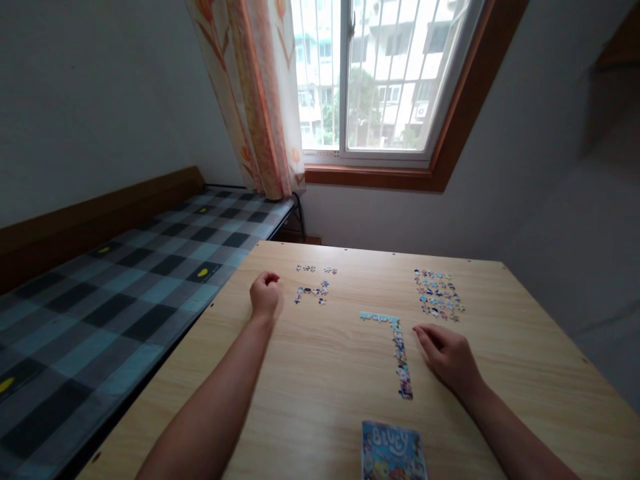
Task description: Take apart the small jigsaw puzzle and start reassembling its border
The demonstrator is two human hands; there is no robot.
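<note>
My left hand (264, 293) rests on the wooden table (320, 400) with its fingers curled into a loose fist, just left of a small group of loose puzzle pieces (313, 292). Whether it holds a piece I cannot make out. My right hand (447, 357) lies palm down, fingers stretched toward an L-shaped strip of joined puzzle pieces (400, 353). A larger pile of loose pieces (439, 295) lies beyond the right hand. A small picture card (393, 451) sits at the table's near edge.
A bed with a grey and blue checked cover (115, 293) stands against the table's left side. A window (380, 73) with an orange patterned curtain (255, 93) is in the far wall. A few more pieces (315, 269) lie near the table's far edge.
</note>
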